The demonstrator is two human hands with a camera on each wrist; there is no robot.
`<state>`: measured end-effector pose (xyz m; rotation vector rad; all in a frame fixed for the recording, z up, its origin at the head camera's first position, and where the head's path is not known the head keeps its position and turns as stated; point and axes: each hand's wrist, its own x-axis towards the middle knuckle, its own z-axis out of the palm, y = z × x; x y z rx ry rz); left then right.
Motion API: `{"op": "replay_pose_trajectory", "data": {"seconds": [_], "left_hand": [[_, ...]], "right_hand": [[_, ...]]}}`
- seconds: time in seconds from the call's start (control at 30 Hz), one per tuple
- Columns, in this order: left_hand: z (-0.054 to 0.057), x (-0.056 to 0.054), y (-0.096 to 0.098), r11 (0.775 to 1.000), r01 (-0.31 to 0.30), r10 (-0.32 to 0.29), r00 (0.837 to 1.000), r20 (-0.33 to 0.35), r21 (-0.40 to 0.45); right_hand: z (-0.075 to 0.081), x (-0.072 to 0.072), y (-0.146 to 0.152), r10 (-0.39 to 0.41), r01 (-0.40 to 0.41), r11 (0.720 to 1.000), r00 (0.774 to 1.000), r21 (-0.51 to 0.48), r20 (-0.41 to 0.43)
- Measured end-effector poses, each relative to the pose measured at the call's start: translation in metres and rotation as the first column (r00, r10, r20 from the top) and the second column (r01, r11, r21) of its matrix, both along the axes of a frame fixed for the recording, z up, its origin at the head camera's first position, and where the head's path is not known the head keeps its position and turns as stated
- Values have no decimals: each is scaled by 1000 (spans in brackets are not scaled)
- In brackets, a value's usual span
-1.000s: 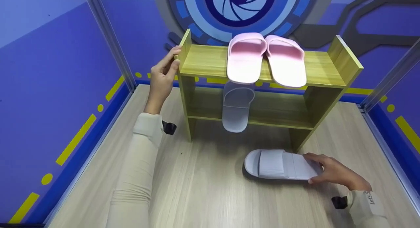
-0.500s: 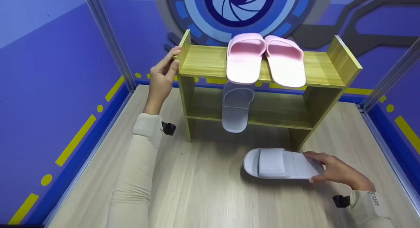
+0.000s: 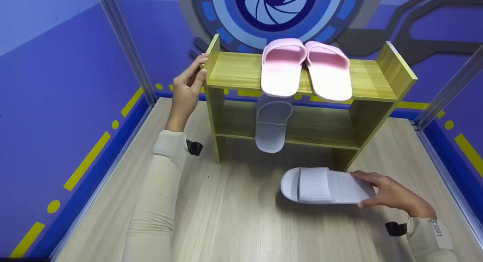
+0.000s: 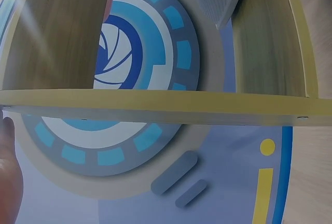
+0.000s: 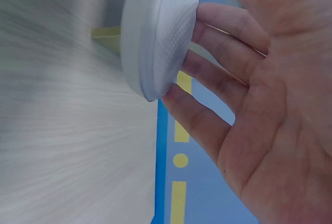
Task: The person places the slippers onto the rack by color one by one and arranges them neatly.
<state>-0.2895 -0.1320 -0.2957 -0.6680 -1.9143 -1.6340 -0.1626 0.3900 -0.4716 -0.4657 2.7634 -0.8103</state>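
Note:
A small wooden shoe rack (image 3: 236,71) stands on the floor in front of me. My left hand (image 3: 186,86) grips the edge of its left side panel (image 4: 171,99), thumb in front. My right hand (image 3: 396,196) holds a white slide slipper (image 3: 315,184) by the heel, thumb on the near edge and fingers on the far one. The slipper's toe points left, its sole tilted over its shadow. In the right wrist view, fingertips press the textured face of this slipper (image 5: 168,37). A matching white slipper (image 3: 271,135) sits on the middle shelf, heel jutting forward.
On the top shelf sit two pink slippers, the left one (image 3: 281,77) and the right one (image 3: 332,81) side by side, heels overhanging the front. Blue panel walls (image 3: 75,85) with metal corner posts (image 3: 130,47) enclose the wood-grain floor (image 3: 241,224).
The right hand and the white slipper have risen a little, away from me, and its shadow has widened. The left hand, rack and other slippers have stayed put.

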Motion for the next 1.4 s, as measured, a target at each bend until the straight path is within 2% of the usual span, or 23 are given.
{"op": "replay_pose_trajectory", "data": {"seconds": [0.3, 0.47, 0.7, 0.97, 1.2, 1.4], "left_hand": [[0, 1, 0, 1000, 12, -12, 1000, 5, 12], [0, 1, 1, 1000, 11, -11, 1000, 10, 11], [1, 2, 1, 1000, 9, -9, 1000, -3, 11], [2, 3, 1, 1000, 3, -3, 1000, -13, 8], [1, 2, 0, 1000, 3, -3, 1000, -1, 4], [0, 2, 0, 1000, 3, -3, 1000, 7, 4]], "right_hand": [[16, 3, -2, 11, -12, 1000, 999, -14, -42], [25, 5, -3, 9, -10, 1000, 999, -21, -33], [30, 6, -3, 3, -3, 1000, 996, -10, -86], [39, 7, -6, -2, 1, 1000, 999, -28, -52], [47, 7, -10, 1, -4, 1000, 996, -26, -94], [52, 8, -13, -11, 6, 998, 997, -69, -83]]}}
